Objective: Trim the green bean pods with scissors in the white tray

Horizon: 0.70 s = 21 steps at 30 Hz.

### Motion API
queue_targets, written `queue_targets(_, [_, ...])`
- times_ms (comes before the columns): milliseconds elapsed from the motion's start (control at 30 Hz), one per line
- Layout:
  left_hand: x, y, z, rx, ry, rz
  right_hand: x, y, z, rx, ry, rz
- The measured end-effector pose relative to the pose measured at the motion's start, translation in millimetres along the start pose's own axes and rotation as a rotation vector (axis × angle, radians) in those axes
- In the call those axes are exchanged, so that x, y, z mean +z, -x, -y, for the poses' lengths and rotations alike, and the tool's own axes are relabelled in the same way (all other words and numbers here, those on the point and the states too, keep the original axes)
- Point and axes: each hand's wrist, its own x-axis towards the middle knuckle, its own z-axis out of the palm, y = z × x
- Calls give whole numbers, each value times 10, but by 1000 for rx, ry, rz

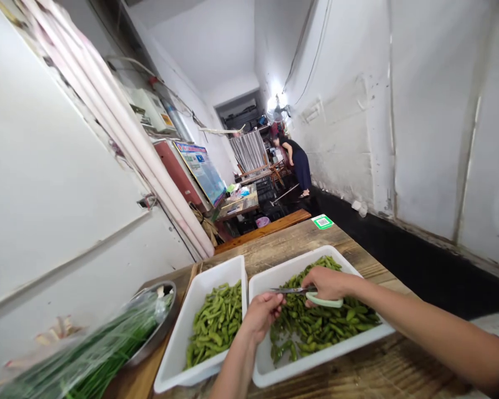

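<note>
My right hand (327,284) grips a pair of scissors (325,301) with pale green handles, above the right white tray (316,363). The blades point left, their tips at the fingers of my left hand (261,317). That hand is pinched closed over the left side of this tray; what it holds, if anything, is too small to make out. Green soybean pods (316,327) fill much of the right tray, with a bare patch of tray bottom near its front left. More green pods (216,316) lie heaped in the left white tray (170,354).
Both trays stand on a wooden table (283,241). Left of them is a metal bowl (171,307) with long green stalks (120,343) in clear plastic. A green QR-code card (322,222) lies at the far edge. Beyond, a person (299,163) bends forward near a wall.
</note>
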Motion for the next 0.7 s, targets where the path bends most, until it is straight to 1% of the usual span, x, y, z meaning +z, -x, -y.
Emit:
queue_targets(133, [17, -17, 6, 4, -37, -49, -36, 25, 12, 0, 9, -6])
queue_targets(233, [28, -24, 4, -3, -24, -22, -40, 22, -2, -3, 9, -11])
queue_targets(300, [34, -19, -10, -4, 16, 4, -32, 10, -25, 20, 2, -35])
queue_targets(367, [38, -10, -31, 3, 75, 11, -26, -4, -48, 72, -1, -69])
queue_targets(433, [40, -1, -53, 32, 152, 8, -29, -7, -57, 126, -3, -105])
queue_targets(500, [40, 0, -73, 87, 232, 1, -40, 1, -49, 154, -20, -109])
queue_targets(600, [35, -21, -90, 154, 299, -26, -53, 15, -22, 147, -10, -76])
queue_targets(700, [28, -48, -88, 155, 320, -62, -47, 13, -1, 107, 6, -32])
